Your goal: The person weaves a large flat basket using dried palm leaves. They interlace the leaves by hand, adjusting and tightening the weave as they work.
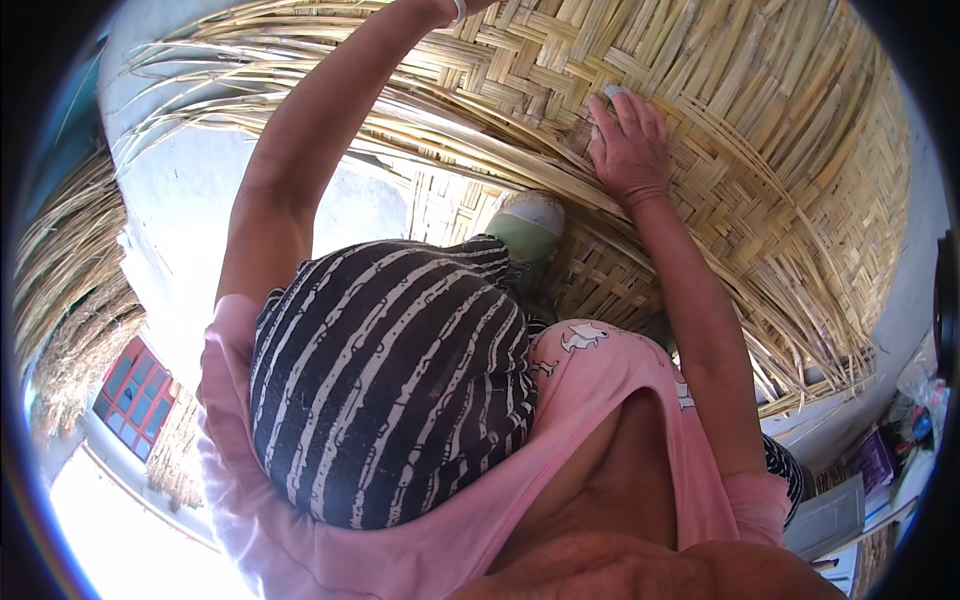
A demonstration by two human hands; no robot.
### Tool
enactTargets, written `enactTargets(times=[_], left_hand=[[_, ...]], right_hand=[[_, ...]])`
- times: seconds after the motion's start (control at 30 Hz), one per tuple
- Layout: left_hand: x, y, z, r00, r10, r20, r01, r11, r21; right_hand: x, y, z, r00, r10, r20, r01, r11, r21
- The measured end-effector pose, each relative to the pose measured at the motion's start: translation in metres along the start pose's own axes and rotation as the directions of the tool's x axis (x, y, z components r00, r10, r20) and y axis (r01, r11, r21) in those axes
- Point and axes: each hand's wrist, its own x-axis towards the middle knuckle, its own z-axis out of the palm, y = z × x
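A large mat [690, 190] of pale straw strips, woven in a diagonal pattern, spreads in front of me. Loose strip ends fan out along its left and right sides. My right hand [632, 145] lies on the weave, fingers a little apart, with a pale wrap or cover on one fingertip. No strip shows in its grasp. My left arm stretches to the top edge, where a light bracelet [460, 10] circles the wrist. Only a sliver of my left hand [478, 4] shows over the mat; its fingers are cut off by the frame.
My bent knee in striped trousers [390, 385] rises between my arms. A green shoe with a pale toe [528, 225] stands on the mat. Bundles of straw [65, 260] and a red-framed window [137, 395] are at left. A purple container [875, 460] sits among clutter at right.
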Motion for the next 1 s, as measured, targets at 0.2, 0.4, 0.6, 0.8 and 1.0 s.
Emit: enactTargets(times=[0.2,0.4,0.6,0.8,1.0], left_hand=[[0.006,-0.029,-0.004,0.952,0.051,0.302,0.124,0.838,-0.532],[0.016,-0.054,0.023,0.901,0.156,0.406,0.387,0.138,-0.912],[0.007,0.016,0.006,0.998,-0.058,0.032,0.056,0.997,0.043],[0.008,-0.028,0.022,0.996,0.033,0.077,-0.023,0.992,-0.125],[-0.004,0.005,0.013,0.996,-0.046,-0.080,0.031,0.983,-0.180]], right_hand=[[0.000,0.001,0.000,0.999,0.004,-0.034,-0.005,1.000,-0.019],[0.003,-0.003,0.001,0.999,-0.007,-0.040,0.007,1.000,-0.010],[0.000,0.001,-0.002,0.999,0.011,-0.040,-0.012,0.999,-0.032],[0.003,-0.003,-0.002,0.999,0.001,-0.044,-0.002,1.000,-0.007],[0.000,0.000,-0.003,0.999,-0.003,-0.037,0.002,1.000,-0.020]])
